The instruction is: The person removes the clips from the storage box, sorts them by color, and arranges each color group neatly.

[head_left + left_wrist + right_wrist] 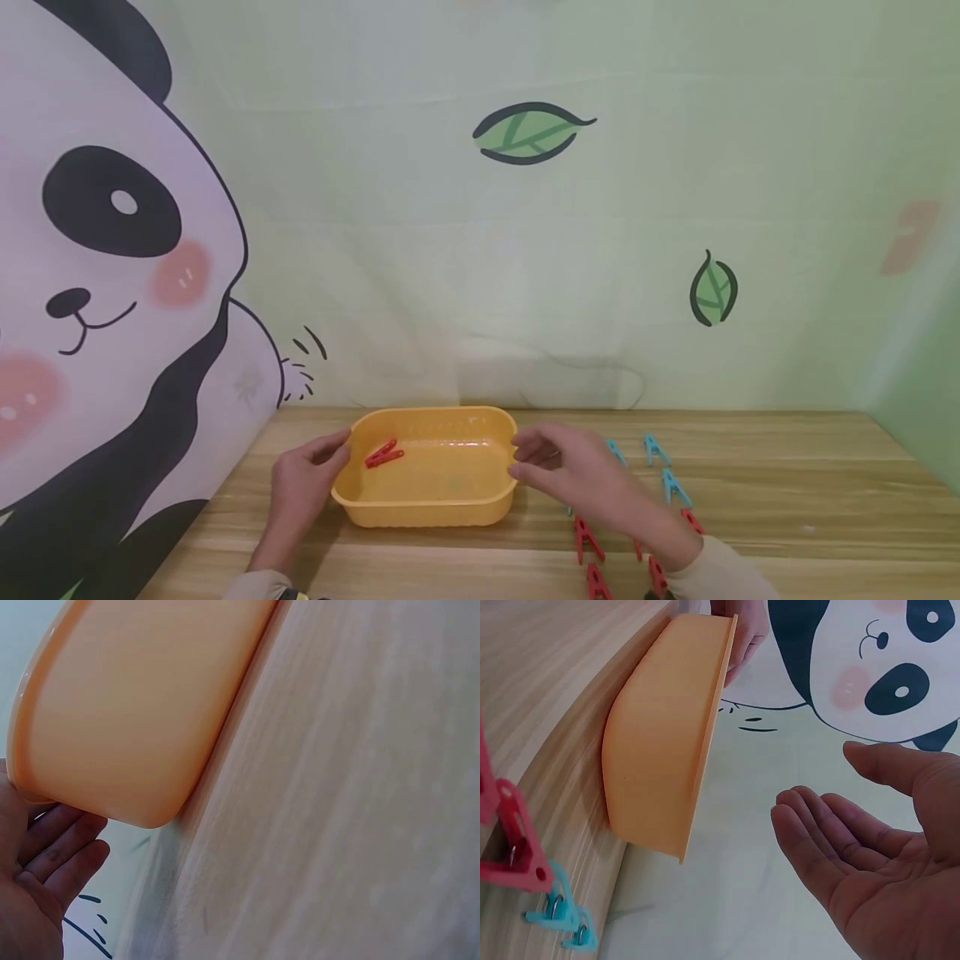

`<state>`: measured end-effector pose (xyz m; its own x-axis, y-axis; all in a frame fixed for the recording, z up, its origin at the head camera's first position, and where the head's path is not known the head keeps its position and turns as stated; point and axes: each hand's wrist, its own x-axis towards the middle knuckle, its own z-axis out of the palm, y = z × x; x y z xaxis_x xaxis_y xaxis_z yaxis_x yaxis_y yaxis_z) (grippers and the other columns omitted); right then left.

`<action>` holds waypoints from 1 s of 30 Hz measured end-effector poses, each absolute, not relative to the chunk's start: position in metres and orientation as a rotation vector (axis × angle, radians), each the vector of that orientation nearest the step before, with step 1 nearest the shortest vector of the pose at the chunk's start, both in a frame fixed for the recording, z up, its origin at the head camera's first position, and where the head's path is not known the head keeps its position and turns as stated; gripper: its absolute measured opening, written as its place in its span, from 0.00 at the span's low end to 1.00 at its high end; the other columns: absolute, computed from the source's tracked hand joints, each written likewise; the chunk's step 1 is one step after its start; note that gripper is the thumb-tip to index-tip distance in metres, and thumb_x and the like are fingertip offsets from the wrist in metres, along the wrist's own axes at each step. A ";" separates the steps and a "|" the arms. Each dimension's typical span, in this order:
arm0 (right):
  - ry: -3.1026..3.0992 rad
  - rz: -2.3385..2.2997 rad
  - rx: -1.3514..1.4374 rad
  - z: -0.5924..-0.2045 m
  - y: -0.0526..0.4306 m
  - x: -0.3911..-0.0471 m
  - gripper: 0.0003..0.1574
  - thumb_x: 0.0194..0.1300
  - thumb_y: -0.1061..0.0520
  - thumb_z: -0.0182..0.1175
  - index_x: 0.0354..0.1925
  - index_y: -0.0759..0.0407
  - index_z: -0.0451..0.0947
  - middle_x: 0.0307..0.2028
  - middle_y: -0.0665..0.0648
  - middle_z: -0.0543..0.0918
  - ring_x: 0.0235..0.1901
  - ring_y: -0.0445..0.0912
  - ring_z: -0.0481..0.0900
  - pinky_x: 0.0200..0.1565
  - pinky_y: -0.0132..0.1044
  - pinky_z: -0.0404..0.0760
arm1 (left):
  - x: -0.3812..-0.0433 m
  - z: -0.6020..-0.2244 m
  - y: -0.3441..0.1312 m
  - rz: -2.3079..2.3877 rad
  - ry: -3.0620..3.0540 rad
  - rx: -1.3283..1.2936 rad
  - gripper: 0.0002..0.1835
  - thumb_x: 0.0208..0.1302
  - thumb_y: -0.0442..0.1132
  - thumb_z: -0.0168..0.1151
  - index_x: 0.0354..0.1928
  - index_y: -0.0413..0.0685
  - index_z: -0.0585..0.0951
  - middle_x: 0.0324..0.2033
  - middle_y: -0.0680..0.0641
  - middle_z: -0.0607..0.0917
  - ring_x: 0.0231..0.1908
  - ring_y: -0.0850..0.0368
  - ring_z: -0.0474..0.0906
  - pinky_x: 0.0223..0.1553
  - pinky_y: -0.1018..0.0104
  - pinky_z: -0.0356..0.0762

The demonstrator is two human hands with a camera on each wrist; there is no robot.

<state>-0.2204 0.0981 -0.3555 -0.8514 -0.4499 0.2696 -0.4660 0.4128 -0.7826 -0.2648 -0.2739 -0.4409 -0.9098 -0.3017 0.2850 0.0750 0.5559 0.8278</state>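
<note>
A yellow plastic basin (431,514) stands on the wooden table, with a red clothespin (384,455) lying inside near its left end. At that end, my left hand (303,479) touches the rim; in the left wrist view its fingers (71,866) extend loosely below the rim, and the thumb is mostly hidden. My right hand (562,467) is beside the basin's right end, holding nothing. The right wrist view shows its palm (900,892) turned up, fingers and thumb spread, apart from the basin wall (656,742).
Right of the basin lie several red clothespins (587,540) and blue clothespins (673,487), some partly hidden under my right forearm. A pale green backdrop (420,275) with a printed panda (112,204) rises behind the wooden table (810,500).
</note>
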 end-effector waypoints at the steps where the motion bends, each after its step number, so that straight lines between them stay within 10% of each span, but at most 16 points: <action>1: -2.624 1.460 0.854 -0.356 0.096 -0.222 0.18 0.73 0.55 0.70 0.55 0.64 0.83 0.43 0.50 0.88 0.44 0.45 0.86 0.49 0.35 0.88 | -0.265 -0.441 -0.274 -1.301 -2.400 0.186 0.16 0.73 0.37 0.68 0.58 0.38 0.87 0.53 0.38 0.89 0.57 0.41 0.86 0.58 0.56 0.84; 30: -2.333 1.595 0.899 -0.368 0.014 -0.249 0.19 0.72 0.63 0.69 0.58 0.67 0.80 0.49 0.59 0.86 0.50 0.52 0.87 0.55 0.45 0.88 | -0.267 -0.444 -0.275 -1.317 -2.383 0.184 0.16 0.72 0.38 0.69 0.58 0.40 0.88 0.52 0.39 0.89 0.57 0.43 0.86 0.46 0.87 0.77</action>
<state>-0.2485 0.0140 -0.3677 -0.8022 -0.3787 0.4616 -0.5676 0.2437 -0.7864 -0.2673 -0.2755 -0.4439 -0.9073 -0.3064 0.2880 0.0808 0.5452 0.8344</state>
